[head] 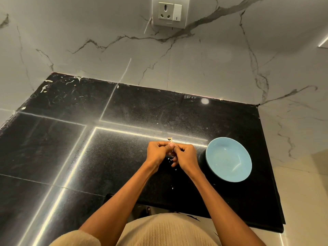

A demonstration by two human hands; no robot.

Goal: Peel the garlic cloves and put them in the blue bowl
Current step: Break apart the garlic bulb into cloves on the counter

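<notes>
Left hand (158, 151): over the middle of the black bench (53, 148), fingers curled, pinching the garlic clove (170, 141) together with the other hand.
Right hand (184, 153): touching the left one, fingers curled, pinching the same clove.
Garlic clove: between both thumbs, a pale tip stands up above them.
Blue bowl (229, 159): near the right edge, just beside the right hand.
Peel bits (171, 161): small white flakes on the bench under the hands; more at the far left corner.

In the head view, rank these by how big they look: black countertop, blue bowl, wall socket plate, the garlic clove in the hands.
1. Black countertop, by far the largest.
2. Blue bowl.
3. Wall socket plate; it sits farther from the camera, so its true size against the bowl is unsure.
4. Garlic clove, mostly hidden between the hands.
</notes>
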